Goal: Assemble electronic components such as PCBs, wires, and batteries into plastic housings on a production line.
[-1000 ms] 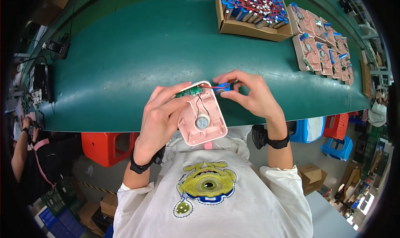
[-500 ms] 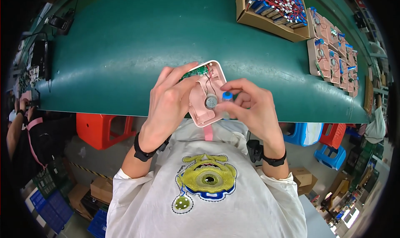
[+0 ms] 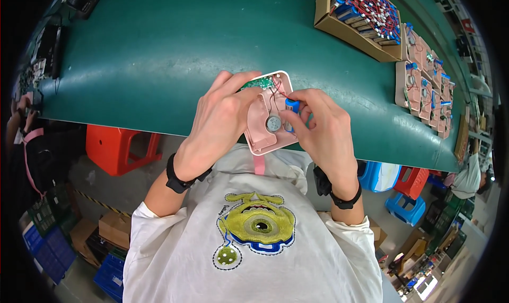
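Observation:
My left hand [image 3: 224, 109] grips a pink plastic housing [image 3: 260, 124] with a white rim by its left side, holding it above the near edge of the table. Inside the housing are a green circuit board [image 3: 261, 83] near the top, thin wires and a round silver part [image 3: 273, 124] like a small speaker or motor. The thumb and fingers of my right hand [image 3: 317, 124] pinch a blue cylindrical battery [image 3: 291, 106], which lies lengthwise along the right inner side of the housing. My fingertips hide part of the battery.
On the green table [image 3: 175, 54], a cardboard box [image 3: 360, 37] of wired blue batteries stands at the far right. Beside it are several pink housings [image 3: 408, 93] with parts inside. Red [image 3: 119, 150] and blue stools [image 3: 404, 208] stand below the edge. Another person's hand [image 3: 24, 104] shows at far left.
The battery has come from a nearly end-on pose to lie along the housing's right inner side, in my right fingers. The view has shifted slightly.

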### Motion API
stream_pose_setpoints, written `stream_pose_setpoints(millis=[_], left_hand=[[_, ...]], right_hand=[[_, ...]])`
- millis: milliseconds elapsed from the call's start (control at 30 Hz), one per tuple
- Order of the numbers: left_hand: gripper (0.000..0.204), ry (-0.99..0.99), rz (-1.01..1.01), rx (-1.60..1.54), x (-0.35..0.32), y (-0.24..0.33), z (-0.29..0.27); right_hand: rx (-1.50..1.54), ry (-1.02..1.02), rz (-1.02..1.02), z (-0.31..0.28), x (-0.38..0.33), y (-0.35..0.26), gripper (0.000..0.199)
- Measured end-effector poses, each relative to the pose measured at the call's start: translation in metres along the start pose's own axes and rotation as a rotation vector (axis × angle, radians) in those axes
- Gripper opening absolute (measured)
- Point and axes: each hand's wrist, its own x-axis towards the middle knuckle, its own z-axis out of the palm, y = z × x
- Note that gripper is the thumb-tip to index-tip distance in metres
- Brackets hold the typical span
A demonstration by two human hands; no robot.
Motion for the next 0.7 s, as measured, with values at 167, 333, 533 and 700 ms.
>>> stream_pose_setpoints(millis=[167,333,533,700], left_hand=[[0.028,0.009,0.017,-0.032,-0.004,-0.004,0.005],[0.024,-0.017,-0.008,-0.050,-0.003,-0.006,0.007],[0.025,-0.037,-0.025,-0.053,-0.002,-0.006,0.007],[0.025,-0.035,-0.018,-0.071,-0.002,-0.005,0.007]], right_hand=[[-0.101,0.024,-0.083,0.009,0.002,0.006,0.028],[-0.169,-0.002,-0.038,0.009,0.004,0.002,0.026],[-0.317,-0.042,0.010,0.012,0.008,-0.002,0.030],[-0.285,-0.027,0.032,0.021,0.008,-0.001,0.032]])
